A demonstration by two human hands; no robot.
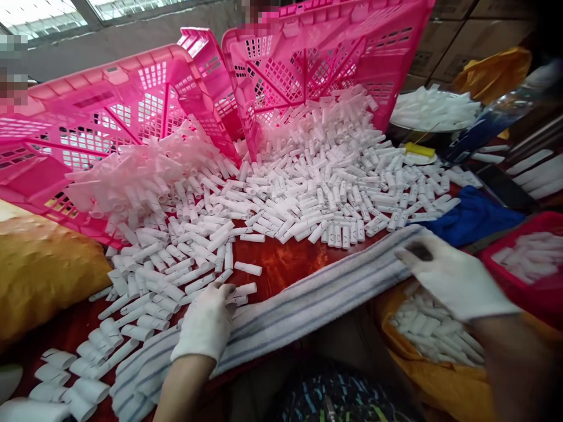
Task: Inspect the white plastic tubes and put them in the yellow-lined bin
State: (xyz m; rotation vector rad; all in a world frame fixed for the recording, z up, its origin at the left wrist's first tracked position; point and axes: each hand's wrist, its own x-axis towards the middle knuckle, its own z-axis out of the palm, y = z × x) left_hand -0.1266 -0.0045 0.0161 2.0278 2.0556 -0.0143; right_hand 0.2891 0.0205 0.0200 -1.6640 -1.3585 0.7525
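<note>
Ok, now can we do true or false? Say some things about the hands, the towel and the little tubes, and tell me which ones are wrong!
1. The left hand is gloved. True.
2. The right hand holds a striped towel. True.
3. The towel is bright green. False: it is whitish with darker stripes.
4. White tubes lie in front of pink crates. True.
5. The tubes are red. False: they are white; the table is reddish.

Lots of little white tubes lie in a big messy pile — a long white towel with dark stripes stretches along the near side, bunched up at the left.
</note>
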